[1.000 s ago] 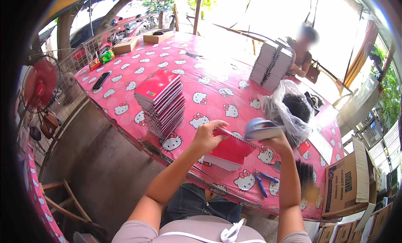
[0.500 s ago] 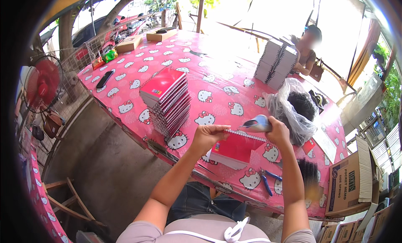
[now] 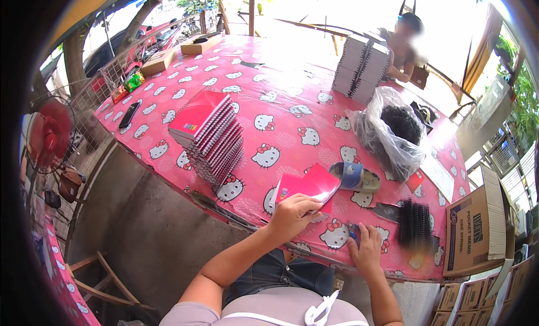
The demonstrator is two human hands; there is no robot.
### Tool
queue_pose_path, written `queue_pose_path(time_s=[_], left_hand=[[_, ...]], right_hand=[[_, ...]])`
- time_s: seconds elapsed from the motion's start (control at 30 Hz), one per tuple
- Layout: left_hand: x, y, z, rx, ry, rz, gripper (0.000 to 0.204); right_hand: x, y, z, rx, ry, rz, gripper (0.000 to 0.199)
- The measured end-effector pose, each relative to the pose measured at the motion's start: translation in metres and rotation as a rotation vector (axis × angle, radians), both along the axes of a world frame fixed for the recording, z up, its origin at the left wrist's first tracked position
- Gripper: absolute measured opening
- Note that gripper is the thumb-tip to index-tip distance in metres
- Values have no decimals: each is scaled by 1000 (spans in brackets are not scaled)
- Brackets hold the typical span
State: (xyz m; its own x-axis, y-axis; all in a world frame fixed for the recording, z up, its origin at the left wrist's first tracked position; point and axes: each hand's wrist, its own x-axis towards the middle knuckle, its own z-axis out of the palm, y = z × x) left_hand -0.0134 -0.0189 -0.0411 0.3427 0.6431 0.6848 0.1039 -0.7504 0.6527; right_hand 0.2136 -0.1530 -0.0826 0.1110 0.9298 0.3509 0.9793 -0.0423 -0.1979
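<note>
My left hand [image 3: 293, 218] is closed on the edge of a red spiral notebook [image 3: 321, 184], which it holds tilted over another red notebook [image 3: 287, 186] on the table. My right hand [image 3: 368, 248] rests low at the table's near edge, its fingers curled over blue-handled pliers [image 3: 353, 234] that it mostly hides. Beyond the notebooks lies a blue slipper [image 3: 356, 176] with nobody touching it. To the left rises a tall stack of red spiral notebooks [image 3: 208, 135].
A pink patterned cloth covers the table [image 3: 264, 156]. Black spiral bindings [image 3: 414, 225] lie at right, near a plastic bag [image 3: 387, 141] of black coils and a cardboard box [image 3: 477, 225]. Across the table, a person [image 3: 401, 48] sits beside stacked notebooks [image 3: 362, 68]. A phone [image 3: 129, 114] lies at left.
My right hand has put down the slipper and moved down onto the pliers. My left hand has left the notebook's spiral edge, moved nearer me and tilted a notebook up.
</note>
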Motion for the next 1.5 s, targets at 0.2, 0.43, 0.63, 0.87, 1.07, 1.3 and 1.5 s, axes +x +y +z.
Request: queue_pose_path(time_s=[0.2,0.43,0.63,0.87,1.07,1.3,1.5], left_hand=[[9,-12,-13,-168,-177,19,26],[10,-14,-13,-42,-142,43,21],[7,-9,-17,78,-184,10,22],[-4,6,5,64,-262,18,25],[-51,14,69,415,-47,304,29],[-192,134,70,-139,-939,671,57],[-187,156,58,-86,-562,766,63]], right_hand=[[-54,13,64,155,457,341,38],[-59,22,76,-43,673,284,31],[-38,31,52,-684,1918,240,32],[-13,20,43,77,66,113,46],[-103,141,135,167,214,906,47],[-237,299,175,196,1257,704,26],[-269,348,114,289,1077,587,33]])
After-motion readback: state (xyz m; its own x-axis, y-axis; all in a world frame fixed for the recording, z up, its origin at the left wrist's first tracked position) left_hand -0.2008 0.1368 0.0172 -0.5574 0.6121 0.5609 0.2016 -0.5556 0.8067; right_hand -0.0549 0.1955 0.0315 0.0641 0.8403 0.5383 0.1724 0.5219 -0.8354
